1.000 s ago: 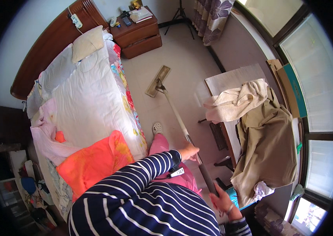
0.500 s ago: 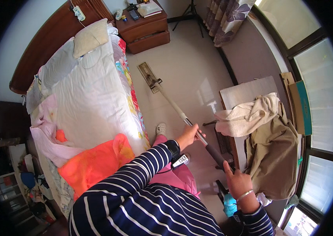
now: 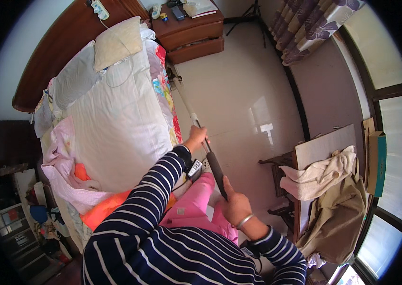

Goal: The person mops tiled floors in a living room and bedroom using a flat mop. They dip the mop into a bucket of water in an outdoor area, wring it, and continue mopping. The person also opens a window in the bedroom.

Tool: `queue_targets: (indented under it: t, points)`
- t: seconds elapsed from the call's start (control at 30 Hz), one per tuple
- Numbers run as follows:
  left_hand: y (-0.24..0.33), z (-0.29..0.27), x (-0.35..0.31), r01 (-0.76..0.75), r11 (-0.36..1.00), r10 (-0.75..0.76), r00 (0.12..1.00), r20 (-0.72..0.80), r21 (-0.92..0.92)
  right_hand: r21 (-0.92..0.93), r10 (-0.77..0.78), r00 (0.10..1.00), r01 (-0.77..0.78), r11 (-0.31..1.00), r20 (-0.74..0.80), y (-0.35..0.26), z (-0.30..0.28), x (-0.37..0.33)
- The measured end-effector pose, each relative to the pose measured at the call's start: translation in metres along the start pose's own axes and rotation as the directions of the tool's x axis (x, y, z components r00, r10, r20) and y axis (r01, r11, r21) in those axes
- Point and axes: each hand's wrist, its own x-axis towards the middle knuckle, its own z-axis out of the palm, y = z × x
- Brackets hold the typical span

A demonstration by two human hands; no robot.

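A flat mop [image 3: 188, 100] slants across the floor beside the bed, its head by the bed's side and partly hidden there. My left hand [image 3: 196, 138] is closed around the metal part of the pole. Lower down, my right hand [image 3: 237, 208] grips the dark padded end of the handle, its index finger laid along the shaft. The bed [image 3: 115, 109], with a white sheet, lies directly left of the pole.
A brown nightstand [image 3: 193, 31] stands past the bed's far end, and black tripod legs [image 3: 250, 19] rise nearby. To the right, a wooden table [image 3: 322, 145] carries a beige towel [image 3: 319, 175] and an olive cloth [image 3: 336, 218]. Orange fabric [image 3: 106, 211] lies on the bed.
Both hands have swung the mop to the left. Its head has gone from open floor to the bed's side, partly out of sight. My grip on the pole continues.
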Motion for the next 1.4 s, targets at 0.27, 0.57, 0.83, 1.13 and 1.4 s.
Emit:
queue_targets:
  t: [0.27,0.57,0.83,1.13,1.4]
  points:
    - [0.061,-0.062,0.085,-0.063,0.992,0.068,0.997,-0.037,0.108,0.166,0.022,1.0,-0.017,0.986,-0.023,-0.044,0.036,0.097]
    - [-0.003,0.002,0.014,-0.063,0.93,0.001,0.986,0.168,0.363,-0.04,0.019,0.986,-0.012,0.999,0.165,0.018,-0.03,0.016]
    - [-0.108,0.08,-0.119,0.241,0.931,-0.356,0.77,0.529,0.275,-0.156,0.142,0.964,-0.108,0.982,0.226,0.046,-0.116,-0.137]
    - [-0.061,0.001,0.01,-0.311,0.616,0.235,0.949,0.209,0.724,-0.019,0.034,0.991,-0.032,0.999,0.131,0.027,-0.022,-0.027]
    - [-0.106,0.004,0.013,-0.522,0.245,0.456,0.806,0.378,0.817,0.158,-0.049,0.997,0.058,0.986,-0.065,0.064,0.013,-0.062]
